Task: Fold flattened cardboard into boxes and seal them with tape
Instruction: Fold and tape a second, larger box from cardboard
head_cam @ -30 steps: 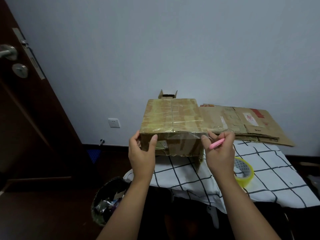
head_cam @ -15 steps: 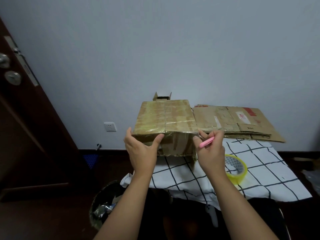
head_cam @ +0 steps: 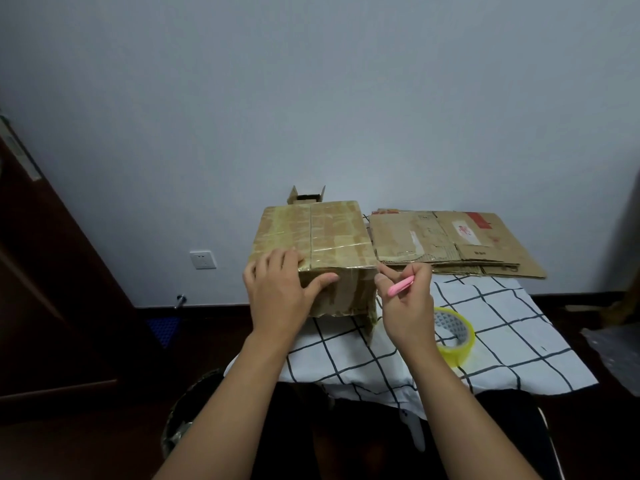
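One brown cardboard box [head_cam: 317, 244], folded up and striped with shiny clear tape, stood at the near left part of a worktop draped in a white cloth with a black grid [head_cam: 491, 327]. Its left side reached the worktop's left edge, and its front face sat a little back from the near edge, where a strip of cloth lay bare in front of it.

The person's left hand [head_cam: 277, 289] lay on the box's near top left corner, fingers spread flat over the top and thumb pressed along the front face. The right hand [head_cam: 407, 299] was just beside the box's near right corner, its fingers curled around one slim pink cutter [head_cam: 401, 285], with a fingertip touching the taped top edge there.

One roll of yellowish clear tape [head_cam: 453, 336] lay on the cloth near the right wrist, apart from the box. One stack of flattened brown cardboard sheets [head_cam: 450, 242] lay at the back right against a pale wall, just beside the box. How many sheets it held could not be counted. One small open cardboard box [head_cam: 306, 195] stood behind the taped box.

The front right part of the cloth lay bare. Below the worktop's left corner sat one dark waste bin [head_cam: 187, 420], and a dark wooden door [head_cam: 52, 289] stood further left.
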`<state>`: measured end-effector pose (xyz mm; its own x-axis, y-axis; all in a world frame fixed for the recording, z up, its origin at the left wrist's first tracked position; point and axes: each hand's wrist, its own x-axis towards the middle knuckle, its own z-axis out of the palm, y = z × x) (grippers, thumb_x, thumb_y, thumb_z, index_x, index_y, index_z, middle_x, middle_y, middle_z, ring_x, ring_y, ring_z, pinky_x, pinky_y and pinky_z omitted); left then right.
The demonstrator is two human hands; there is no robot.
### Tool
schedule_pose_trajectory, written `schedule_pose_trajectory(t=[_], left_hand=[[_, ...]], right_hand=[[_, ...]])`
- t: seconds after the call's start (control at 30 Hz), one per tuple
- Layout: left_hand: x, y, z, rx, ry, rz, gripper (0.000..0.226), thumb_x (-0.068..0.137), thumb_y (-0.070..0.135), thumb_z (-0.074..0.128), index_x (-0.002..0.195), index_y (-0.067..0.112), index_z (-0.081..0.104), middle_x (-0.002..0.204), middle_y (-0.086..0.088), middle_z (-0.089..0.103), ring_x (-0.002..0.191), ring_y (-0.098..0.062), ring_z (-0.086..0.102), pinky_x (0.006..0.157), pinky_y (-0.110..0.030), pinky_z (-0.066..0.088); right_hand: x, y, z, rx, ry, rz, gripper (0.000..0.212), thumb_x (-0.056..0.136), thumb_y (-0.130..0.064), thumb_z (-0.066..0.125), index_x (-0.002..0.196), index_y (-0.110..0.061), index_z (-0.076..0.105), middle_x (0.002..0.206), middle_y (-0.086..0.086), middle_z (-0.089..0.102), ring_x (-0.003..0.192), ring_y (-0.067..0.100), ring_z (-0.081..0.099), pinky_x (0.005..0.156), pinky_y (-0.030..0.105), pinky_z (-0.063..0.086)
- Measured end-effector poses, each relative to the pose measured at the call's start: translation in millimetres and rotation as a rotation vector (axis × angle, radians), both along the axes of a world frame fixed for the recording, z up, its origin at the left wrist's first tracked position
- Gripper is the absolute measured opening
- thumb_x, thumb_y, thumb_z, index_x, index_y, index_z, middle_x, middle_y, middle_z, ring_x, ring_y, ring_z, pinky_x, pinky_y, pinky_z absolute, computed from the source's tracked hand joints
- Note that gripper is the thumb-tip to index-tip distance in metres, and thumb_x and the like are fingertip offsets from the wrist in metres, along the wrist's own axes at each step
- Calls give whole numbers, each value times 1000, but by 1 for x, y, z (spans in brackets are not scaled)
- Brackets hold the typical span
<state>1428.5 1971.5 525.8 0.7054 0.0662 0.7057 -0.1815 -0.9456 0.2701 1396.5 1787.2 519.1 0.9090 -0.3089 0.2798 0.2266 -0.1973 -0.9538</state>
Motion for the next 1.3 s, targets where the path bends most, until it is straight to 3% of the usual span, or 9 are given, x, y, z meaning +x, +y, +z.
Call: schedule_pose_trajectory(t=[0.17,0.37,0.43,0.53,0.83,1.03,1.1,1.23,1.3], left_hand=[[-1,-6,7,51,78,52,77,76,88,36,104,21,61,109,0,62,107,-25,53,96,-44,34],[1,-24,18,144,65,-27,75,81,83,37,122,26,62,131,-5,59,128,-32,48,108,-52,30],[7,-28,20,155,31,-172,62,86,71,44,113,20,67,121,-1,65,117,-27,57,95,-42,42],[11,-33,21,149,66,-213,50,87,65,51,93,18,68,96,4,66,90,-20,59,73,-29,34],[13,-40,21,173,79,-165,59,80,78,47,88,21,62,94,7,62,90,-21,55,74,-34,36],[13,-44,18,195,52,-112,64,77,83,43,85,21,58,91,5,60,87,-21,54,70,-33,32],[13,-46,19,198,36,-109,65,77,83,40,84,21,57,89,6,60,85,-20,54,70,-31,29],[13,-49,18,196,19,-104,62,76,81,43,82,21,55,87,5,58,83,-20,53,68,-32,31],[13,-51,18,194,28,-94,61,74,80,45,82,20,54,86,4,57,82,-21,52,69,-34,34]], right_hand=[[-4,1,1,0,-5,8,34,93,-23,64,88,-30,31,117,-7,70,94,-10,63,80,32,51],[-3,0,-4,40,-31,33,30,94,-27,62,86,-35,34,98,-21,70,110,5,65,93,51,52],[-2,-1,-7,31,-37,36,33,93,-22,61,85,-37,33,96,-22,71,111,4,64,94,48,52],[-2,-4,-11,18,-21,40,42,90,-11,63,84,-38,31,108,-10,72,112,6,64,87,32,51],[0,-6,-9,-62,-93,-5,44,91,-15,66,88,-36,28,119,-17,67,93,11,69,66,11,47],[1,-2,-10,-40,-131,-32,52,90,-17,68,92,-55,33,107,-18,65,80,17,67,65,40,54],[1,-3,-10,-24,-131,-17,50,88,-15,67,92,-53,35,100,-19,64,79,17,65,66,44,53],[1,-6,-13,52,-152,19,30,84,-17,62,97,-34,40,95,-8,66,89,8,65,74,34,54],[4,-8,-16,64,-144,2,29,91,-14,63,96,-31,40,94,-6,66,91,11,65,80,41,54]])
